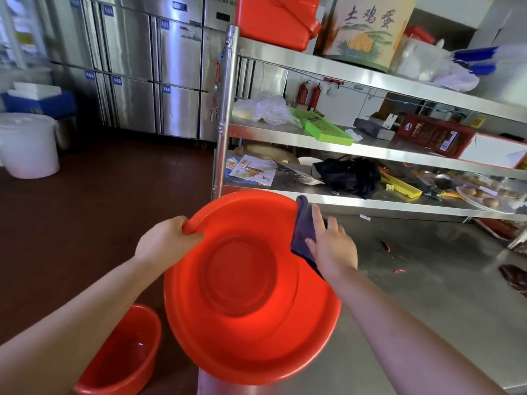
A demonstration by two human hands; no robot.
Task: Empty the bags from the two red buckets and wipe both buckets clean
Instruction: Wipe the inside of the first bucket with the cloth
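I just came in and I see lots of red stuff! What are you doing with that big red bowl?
A person is cleaning a big red bucket at a steel table. The left hand grips its rim and tips it up, while the right hand presses a dark cloth against the rim on the other side. The bucket has no bags in it. A second red bucket sits down on the floor.

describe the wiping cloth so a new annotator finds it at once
Start at the big red basin tilted up in the middle of the view, its left rim gripped by the left hand. Go to its upper right rim: the cloth hangs over that edge, pressed flat by the right hand. It is the only dark, purplish-grey fabric against the red plastic.
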